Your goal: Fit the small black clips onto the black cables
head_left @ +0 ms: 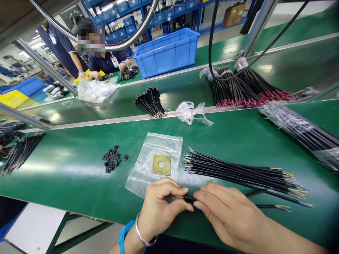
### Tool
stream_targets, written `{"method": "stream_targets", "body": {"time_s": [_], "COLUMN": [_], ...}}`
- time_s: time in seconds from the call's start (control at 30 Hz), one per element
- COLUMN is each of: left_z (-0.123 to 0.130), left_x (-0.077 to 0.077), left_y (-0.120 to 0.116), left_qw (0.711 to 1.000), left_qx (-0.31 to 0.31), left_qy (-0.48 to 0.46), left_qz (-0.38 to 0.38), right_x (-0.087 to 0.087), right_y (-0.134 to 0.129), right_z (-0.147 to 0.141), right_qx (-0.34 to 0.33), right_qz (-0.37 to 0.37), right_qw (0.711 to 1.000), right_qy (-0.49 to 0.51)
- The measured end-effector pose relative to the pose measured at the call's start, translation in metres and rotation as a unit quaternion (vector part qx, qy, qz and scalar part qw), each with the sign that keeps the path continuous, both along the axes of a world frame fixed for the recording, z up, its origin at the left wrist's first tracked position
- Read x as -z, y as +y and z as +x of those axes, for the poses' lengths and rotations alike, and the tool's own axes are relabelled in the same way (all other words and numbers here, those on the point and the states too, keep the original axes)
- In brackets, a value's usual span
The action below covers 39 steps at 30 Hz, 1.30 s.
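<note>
In front of me a black cable (194,201) with coloured wires at its end lies between both hands. The thumb and index finger of my left hand (161,203) pinch a small black piece (187,197) at the cable's end, with thin yellow-green wires showing beside it. My right hand (230,210) is closed around the cable, hiding most of it. Past my right fingers lie a bundle of black cables (233,173) with stripped coloured wire ends and a few loose ones. A yellow sponge with a hole (156,169) rests on a clear zip bag (143,173) beyond my left hand.
Small black pieces (112,158) are heaped left of the bag. Crumpled plastic (189,111) and a cable bundle (152,102) lie by the metal rail. Wrapped cables (299,127) are at right. A blue bin (166,53) and co-workers stand beyond. A black cord (210,42) hangs overhead.
</note>
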<state>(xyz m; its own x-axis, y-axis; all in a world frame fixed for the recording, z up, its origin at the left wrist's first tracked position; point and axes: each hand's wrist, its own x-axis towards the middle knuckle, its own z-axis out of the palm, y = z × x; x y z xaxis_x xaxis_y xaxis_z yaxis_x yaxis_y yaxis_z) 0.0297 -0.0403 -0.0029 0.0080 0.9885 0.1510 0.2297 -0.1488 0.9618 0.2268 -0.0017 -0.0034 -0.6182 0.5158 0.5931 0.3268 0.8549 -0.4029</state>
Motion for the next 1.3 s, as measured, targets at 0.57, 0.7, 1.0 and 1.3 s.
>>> {"method": "stream_targets", "body": {"time_s": [0.57, 0.7, 1.0, 1.3], "left_z": [0.014, 0.011, 0.004, -0.135], "left_x": [0.004, 0.003, 0.007, 0.002], "left_y": [-0.002, -0.002, -0.003, -0.01], "left_qw": [0.995, 0.994, 0.996, 0.896], "left_qx": [-0.01, -0.001, 0.018, -0.289], "left_qy": [0.074, 0.093, 0.084, 0.336], "left_qz": [0.07, 0.059, 0.027, -0.018], "right_x": [-0.003, -0.004, 0.003, 0.02], "right_y": [0.005, 0.008, 0.011, 0.018], "right_z": [0.005, 0.008, 0.005, 0.004], "right_qx": [-0.031, -0.065, -0.065, 0.015], "right_qz": [-0.127, -0.143, -0.157, -0.137], "right_qw": [0.987, 0.981, 0.98, 0.959], "right_qy": [-0.093, -0.11, -0.105, -0.246]}}
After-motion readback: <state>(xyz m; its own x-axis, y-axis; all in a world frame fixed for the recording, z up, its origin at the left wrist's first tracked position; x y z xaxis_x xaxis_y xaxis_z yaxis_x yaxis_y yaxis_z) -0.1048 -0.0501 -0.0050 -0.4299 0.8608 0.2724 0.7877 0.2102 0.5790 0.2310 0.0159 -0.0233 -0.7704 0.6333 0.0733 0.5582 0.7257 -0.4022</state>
